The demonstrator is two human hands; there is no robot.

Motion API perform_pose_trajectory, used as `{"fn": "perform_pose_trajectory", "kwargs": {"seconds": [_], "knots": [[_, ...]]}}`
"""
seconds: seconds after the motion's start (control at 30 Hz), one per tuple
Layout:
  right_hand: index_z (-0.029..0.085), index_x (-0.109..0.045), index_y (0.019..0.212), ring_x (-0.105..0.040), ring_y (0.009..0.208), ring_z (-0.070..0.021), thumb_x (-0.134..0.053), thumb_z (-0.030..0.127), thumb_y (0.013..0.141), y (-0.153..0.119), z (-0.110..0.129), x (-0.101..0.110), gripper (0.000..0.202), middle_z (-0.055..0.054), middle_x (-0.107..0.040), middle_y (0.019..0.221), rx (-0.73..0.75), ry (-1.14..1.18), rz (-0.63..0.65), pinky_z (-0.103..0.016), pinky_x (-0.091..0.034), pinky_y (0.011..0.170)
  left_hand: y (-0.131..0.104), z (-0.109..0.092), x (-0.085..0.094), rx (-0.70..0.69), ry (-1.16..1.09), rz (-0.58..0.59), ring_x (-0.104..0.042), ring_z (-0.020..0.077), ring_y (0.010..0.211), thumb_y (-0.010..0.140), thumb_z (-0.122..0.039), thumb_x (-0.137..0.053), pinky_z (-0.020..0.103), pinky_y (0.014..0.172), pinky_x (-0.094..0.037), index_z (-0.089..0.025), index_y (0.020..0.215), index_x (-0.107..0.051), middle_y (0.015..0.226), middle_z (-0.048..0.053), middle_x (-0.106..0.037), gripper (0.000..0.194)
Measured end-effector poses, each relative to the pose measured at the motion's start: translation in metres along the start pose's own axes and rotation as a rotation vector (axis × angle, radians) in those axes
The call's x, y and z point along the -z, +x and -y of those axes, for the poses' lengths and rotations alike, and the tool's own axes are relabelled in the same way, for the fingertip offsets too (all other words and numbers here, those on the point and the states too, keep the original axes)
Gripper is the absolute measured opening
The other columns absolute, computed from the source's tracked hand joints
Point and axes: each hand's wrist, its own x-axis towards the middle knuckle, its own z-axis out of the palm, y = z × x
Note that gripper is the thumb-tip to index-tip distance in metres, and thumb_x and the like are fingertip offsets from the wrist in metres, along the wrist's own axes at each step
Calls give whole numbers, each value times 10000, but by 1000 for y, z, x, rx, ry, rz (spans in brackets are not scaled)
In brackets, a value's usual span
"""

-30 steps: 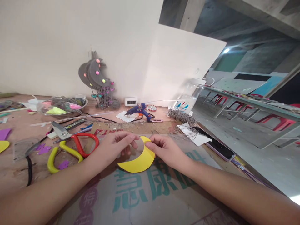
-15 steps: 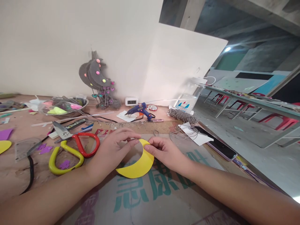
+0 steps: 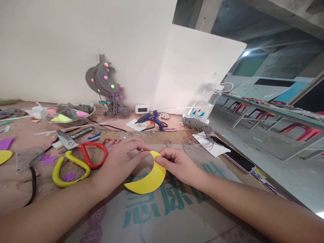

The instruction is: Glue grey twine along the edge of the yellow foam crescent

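Note:
A yellow crescent-moon cutout (image 3: 151, 178) lies slightly raised over the printed plastic sheet (image 3: 162, 216), its lower tip pointing left. My right hand (image 3: 177, 163) pinches its upper right side between thumb and curled fingers. At the upper tip, the thumb and bent fingers of my left hand (image 3: 129, 158) close on the edge. Left of that hand lie scissors (image 3: 92, 156) with one red and one yellow-green handle loop, blades parted. Purple flower-like cutouts (image 3: 69, 177) sit around and under the handles.
Behind my hands stand a blue glue gun (image 3: 150, 118), a small clock (image 3: 142, 109) and a hanging grey moon ornament (image 3: 106, 79). To the right are grey cord (image 3: 197, 125), a phone (image 3: 234, 157) and a clear jug (image 3: 205, 101). A bowl (image 3: 68, 116) of scraps is at left.
The crescent's lower tip has shifted slightly left and down. Both hands keep nearly the same place and hold on the crescent.

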Motion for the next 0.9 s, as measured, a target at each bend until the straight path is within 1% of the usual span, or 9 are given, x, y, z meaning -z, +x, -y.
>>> {"fn": "perform_pose_trajectory", "kwargs": {"seconds": [0.2,0.37,0.47,0.6,0.73,0.77,0.9], "knots": [[158,-509,713,-408,501,-68,-519,464,798,1,0,0,318,42,-442,575,4,11,2,-191,-318,466,0,0,0,15,-1,10,-568,163,848,798,-281,-525,283,774,-428,-235,798,-649,865,-12,-654,133],[154,-524,730,-402,511,-69,-522,453,800,2,0,0,307,41,-441,584,25,-4,-19,-194,-320,475,-1,-3,0,64,-24,15,-560,151,842,797,-297,-528,274,770,-430,-263,957,-628,922,-16,-643,192],[152,-519,733,-401,511,-67,-514,443,810,2,0,0,301,41,-438,582,29,-14,-14,-191,-323,474,0,-3,0,31,-27,38,-559,155,853,803,-313,-520,274,768,-430,-255,887,-647,898,-14,-641,163],[154,-519,732,-411,514,-68,-500,442,820,1,0,1,303,38,-445,583,52,-8,-14,-189,-335,475,0,0,-1,6,-29,20,-562,165,862,806,-325,-507,290,772,-434,-246,852,-647,887,-8,-643,167],[176,-542,901,-428,540,-77,-465,412,850,2,3,4,253,38,-466,612,124,-7,-109,-197,-349,499,-1,1,-2,39,-29,13,-568,155,848,798,-319,-519,278,765,-431,-253,847,-639,872,-25,-647,146],[178,-545,900,-427,544,-80,-478,397,845,2,3,5,236,37,-467,615,134,-30,-139,-200,-351,505,-1,2,-2,50,-26,15,-569,152,845,795,-323,-523,274,764,-429,-254,845,-638,869,-29,-648,143],[169,-555,774,-429,571,-91,-531,347,814,4,4,8,184,23,-480,631,182,-169,-272,-213,-358,529,-1,3,-2,83,-5,42,-567,155,855,791,-332,-521,283,777,-421,-252,827,-640,871,-31,-650,148]]}}
